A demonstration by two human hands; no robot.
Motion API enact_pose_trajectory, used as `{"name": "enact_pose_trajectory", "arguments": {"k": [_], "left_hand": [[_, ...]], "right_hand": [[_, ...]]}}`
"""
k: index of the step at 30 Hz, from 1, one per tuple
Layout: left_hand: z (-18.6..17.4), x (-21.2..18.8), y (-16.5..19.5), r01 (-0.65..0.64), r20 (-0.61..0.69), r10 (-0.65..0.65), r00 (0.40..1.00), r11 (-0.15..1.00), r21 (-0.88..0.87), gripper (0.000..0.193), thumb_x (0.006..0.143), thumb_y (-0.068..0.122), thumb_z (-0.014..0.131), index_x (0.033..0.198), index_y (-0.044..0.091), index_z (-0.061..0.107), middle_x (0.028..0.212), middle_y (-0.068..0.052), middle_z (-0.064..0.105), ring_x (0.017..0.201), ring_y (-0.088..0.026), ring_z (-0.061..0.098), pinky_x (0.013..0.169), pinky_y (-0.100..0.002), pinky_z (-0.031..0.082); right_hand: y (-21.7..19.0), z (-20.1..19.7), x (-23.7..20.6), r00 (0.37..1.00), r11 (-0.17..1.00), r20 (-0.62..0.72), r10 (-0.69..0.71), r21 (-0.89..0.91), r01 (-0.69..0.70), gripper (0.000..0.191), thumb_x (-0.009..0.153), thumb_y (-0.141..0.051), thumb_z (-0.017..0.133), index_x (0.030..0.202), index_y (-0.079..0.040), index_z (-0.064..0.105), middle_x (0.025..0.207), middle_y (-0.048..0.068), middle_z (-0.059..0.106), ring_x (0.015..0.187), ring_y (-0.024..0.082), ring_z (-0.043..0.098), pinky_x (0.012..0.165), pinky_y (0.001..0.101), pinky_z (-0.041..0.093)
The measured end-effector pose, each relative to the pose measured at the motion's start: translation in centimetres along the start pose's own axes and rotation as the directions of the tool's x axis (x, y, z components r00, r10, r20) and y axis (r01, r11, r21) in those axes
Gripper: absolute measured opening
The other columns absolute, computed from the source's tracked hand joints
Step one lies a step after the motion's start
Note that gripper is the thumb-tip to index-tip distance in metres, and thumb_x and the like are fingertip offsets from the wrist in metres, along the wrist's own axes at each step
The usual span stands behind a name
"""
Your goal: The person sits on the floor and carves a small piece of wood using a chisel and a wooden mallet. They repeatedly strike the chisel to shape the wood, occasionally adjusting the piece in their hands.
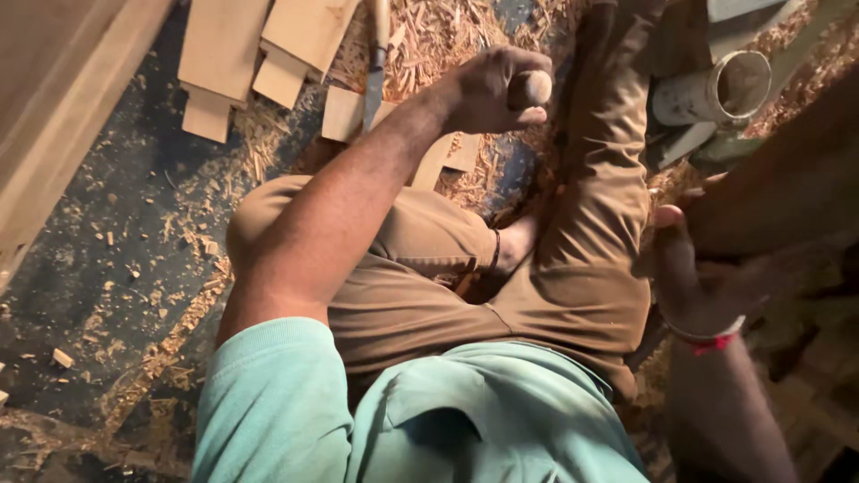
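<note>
Left hand (490, 89) grips wooden handle (537, 87) (end protruding).

Left arm bare from a teal sleeve, stretched forward across the raised left knee, elbow nearly straight. Left hand (494, 89) fisted, knuckles up, fingers curled tight round a rounded handle end (537, 87), thumb underneath. Right forearm comes up the right edge, wrist bent, red-and-white band (713, 338) on the wrist. Right hand (693, 268) reaches out to the right, thumb up, fingers mostly hidden; grip unclear. Legs crossed, bare foot tucked between.
</note>
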State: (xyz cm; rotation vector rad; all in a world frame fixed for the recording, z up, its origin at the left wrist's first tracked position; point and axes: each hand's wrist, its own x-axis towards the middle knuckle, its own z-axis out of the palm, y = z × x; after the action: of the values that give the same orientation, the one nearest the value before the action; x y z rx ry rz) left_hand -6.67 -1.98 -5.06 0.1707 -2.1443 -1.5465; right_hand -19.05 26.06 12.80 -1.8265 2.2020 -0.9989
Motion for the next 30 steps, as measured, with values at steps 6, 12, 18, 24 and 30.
{"name": "enact_pose_trajectory", "arguments": {"k": [6,12,18,24,30], "left_hand": [[0.1,0.4,-1.8,0.171,0.049,-0.167,0.985,0.882,-0.438,0.023,0.088,0.01,0.08,0.088,0.006,0.058,0.079,-0.003,0.06,0.08,-0.015,0.063,0.067,-0.034,0.056],[0.0,0.5,-1.1,0.2,0.093,-0.177,0.98,0.873,-0.445,0.018,0.087,0.015,0.079,0.092,0.007,0.064,0.083,-0.002,0.067,0.081,-0.013,0.066,0.071,-0.033,0.058],[0.1,-0.2,-1.2,0.429,0.313,-0.388,0.867,0.263,-0.864,0.024,0.081,0.02,0.082,0.094,0.004,0.068,0.088,-0.006,0.072,0.083,-0.018,0.071,0.075,-0.04,0.062],[-1.0,-0.5,-0.4,0.162,0.0,-0.162,0.987,0.987,0.007,0.029,0.086,0.022,0.088,0.099,0.007,0.067,0.084,-0.002,0.069,0.078,-0.013,0.069,0.07,-0.033,0.064],[-8.1,-2.9,5.3,-0.122,-0.274,0.009,0.962,0.91,-0.396,0.033,0.098,0.025,0.091,0.107,0.01,0.063,0.094,0.002,0.068,0.088,-0.008,0.072,0.075,-0.023,0.063]], "right_hand": [[1.7,3.7,2.4,0.95,0.883,0.205,-0.234,-0.364,0.296,0.039,0.105,0.007,0.072,0.136,-0.003,0.05,0.101,0.02,0.061,0.08,0.024,0.061,0.073,0.0378,0.053],[2.5,1.4,0.4,0.992,0.992,-0.048,0.117,0.045,-0.115,0.043,0.103,-0.001,0.075,0.137,-0.005,0.048,0.102,0.022,0.062,0.079,0.031,0.063,0.074,0.0382,0.055],[1.5,4.1,2.3,0.976,0.884,0.2,-0.085,-0.438,0.167,0.038,0.095,-0.009,0.076,0.131,-0.006,0.065,0.114,0.022,0.07,0.076,0.034,0.069,0.067,0.0414,0.057],[-1.2,2.8,4.4,0.976,0.967,0.134,-0.175,-0.163,0.195,0.072,0.093,-0.008,0.071,0.149,0.002,0.027,0.123,0.023,0.06,0.095,0.039,0.069,0.078,0.0454,0.059],[1.9,4.2,-0.6,0.725,0.59,0.403,0.559,0.421,-0.689,0.111,0.094,-0.007,0.072,0.171,-0.012,-0.007,0.094,0.028,0.065,0.052,0.024,0.062,0.04,0.0338,0.047]]}}
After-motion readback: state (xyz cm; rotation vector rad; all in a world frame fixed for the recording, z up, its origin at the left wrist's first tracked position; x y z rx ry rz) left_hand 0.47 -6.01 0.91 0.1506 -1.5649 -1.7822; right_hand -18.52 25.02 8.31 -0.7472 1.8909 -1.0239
